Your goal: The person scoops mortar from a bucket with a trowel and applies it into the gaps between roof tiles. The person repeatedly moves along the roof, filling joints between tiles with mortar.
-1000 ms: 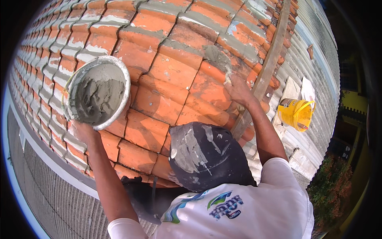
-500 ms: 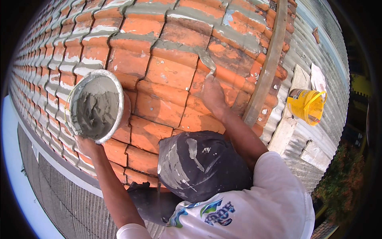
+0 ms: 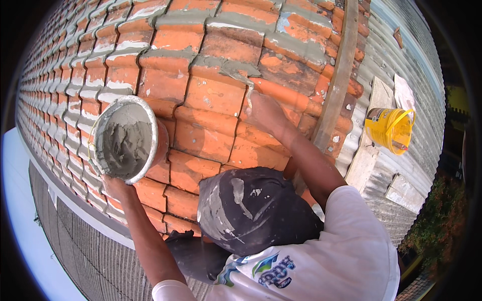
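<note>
My left hand (image 3: 116,186) is closed on the lower rim of a bucket (image 3: 159,145) of wet grey mortar (image 3: 125,143), which rests tilted over the orange roof tiles at the left. My right hand (image 3: 262,111) is closed round the handle of a small trowel (image 3: 241,78), whose blade lies against a smeared grey band of mortar along the edge of a middle tile (image 3: 216,93). Grey and white mortar covers many tile joints above and to the left. My bent knee, in dark stained trousers (image 3: 256,210), is below my right hand.
A wooden batten (image 3: 335,100) runs along the right edge of the tiles. Beyond it, corrugated sheeting (image 3: 401,70) carries a yellow bucket (image 3: 389,129) and pale boards (image 3: 364,165). A lower corrugated roof (image 3: 60,226) lies past the left edge; trees (image 3: 437,220) show at the far right.
My right hand and trowel have moved left from near the batten along the mortar band. The left hand and bucket sit lower in view, as the view has shifted slightly.
</note>
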Motion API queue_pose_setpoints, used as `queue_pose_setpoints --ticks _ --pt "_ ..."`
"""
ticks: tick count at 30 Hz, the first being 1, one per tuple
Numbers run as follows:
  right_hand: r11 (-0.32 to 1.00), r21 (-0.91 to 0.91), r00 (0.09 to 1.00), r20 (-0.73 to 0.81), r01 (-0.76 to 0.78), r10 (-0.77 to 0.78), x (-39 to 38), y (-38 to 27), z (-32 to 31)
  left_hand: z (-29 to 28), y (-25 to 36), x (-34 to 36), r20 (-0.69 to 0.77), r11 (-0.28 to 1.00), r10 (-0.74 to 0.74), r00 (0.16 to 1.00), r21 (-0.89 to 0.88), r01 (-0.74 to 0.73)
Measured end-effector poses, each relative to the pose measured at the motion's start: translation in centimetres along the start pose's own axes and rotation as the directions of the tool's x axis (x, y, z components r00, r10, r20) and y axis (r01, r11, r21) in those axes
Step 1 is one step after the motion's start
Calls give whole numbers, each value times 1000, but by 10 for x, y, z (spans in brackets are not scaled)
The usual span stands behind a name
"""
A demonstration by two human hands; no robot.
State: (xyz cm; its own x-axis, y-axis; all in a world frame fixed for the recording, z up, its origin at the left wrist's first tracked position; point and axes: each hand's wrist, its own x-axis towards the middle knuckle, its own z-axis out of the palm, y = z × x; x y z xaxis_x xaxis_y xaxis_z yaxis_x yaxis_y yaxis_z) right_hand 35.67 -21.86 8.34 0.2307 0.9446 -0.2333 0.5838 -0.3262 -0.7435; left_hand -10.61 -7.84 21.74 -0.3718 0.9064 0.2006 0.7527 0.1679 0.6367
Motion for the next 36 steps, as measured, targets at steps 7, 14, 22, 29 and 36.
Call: queue_pose_setpoints --ticks 7,14,22,29,36 --pt "921 51 923 4 -386 386 -31 23 -24 3 15 -12 -26 986 -110 994 -126 106" --pt "970 -77 960 147 -231 240 -19 48 -34 0 1 -3 39 986 -102 994 -126 106" --pt "981 -78 958 215 -179 192 -46 47 -62 -1 -7 3 38 967 -152 988 -199 157" --pt "963 119 970 -5 -243 245 -33 35 5 -3 -18 5 33 988 60 998 141 -64" --pt "961 72 963 4 -268 268 -24 18 68 1 7 -6 -23 996 -66 998 -55 64"
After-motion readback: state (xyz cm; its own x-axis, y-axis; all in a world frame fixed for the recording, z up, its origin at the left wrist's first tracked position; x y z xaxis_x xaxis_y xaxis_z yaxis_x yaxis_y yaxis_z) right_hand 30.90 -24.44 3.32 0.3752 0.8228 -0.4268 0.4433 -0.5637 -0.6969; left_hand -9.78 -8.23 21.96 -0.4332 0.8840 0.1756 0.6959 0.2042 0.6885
